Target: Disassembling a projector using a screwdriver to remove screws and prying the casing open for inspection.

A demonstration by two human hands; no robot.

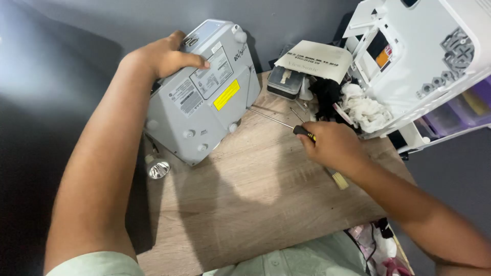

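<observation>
**Inspector:** State of the fingers on each hand?

**Assistant:** The left hand (164,55) lies over the top corner of the grey device (202,92), fingers spread and curled around its edge, thumb flat on the labelled underside. The right hand (332,145) is clenched around a screwdriver (286,124); the black-and-yellow handle shows at the fingertips, and the thin shaft points toward the device's lower right edge.

**Inspector:** Where does the device sit?

**Assistant:** It is tipped up on the wooden counter (255,199), underside facing the person, at the counter's far left.

**Inspector:** What surrounds it?

**Assistant:** A small lamp reflector (158,167) lies on the counter just beside the device's lower left corner. Beyond the right hand sit a dark box (284,82), a paper sheet (317,60), black cloth (325,94) and a white rag (365,110). A white open casing (424,56) overhangs the far right corner.

**Inspector:** Arm positions?

**Assistant:** The left forearm runs straight up from the lower left; the right comes in from the lower right, its wrist low over the counter.
</observation>
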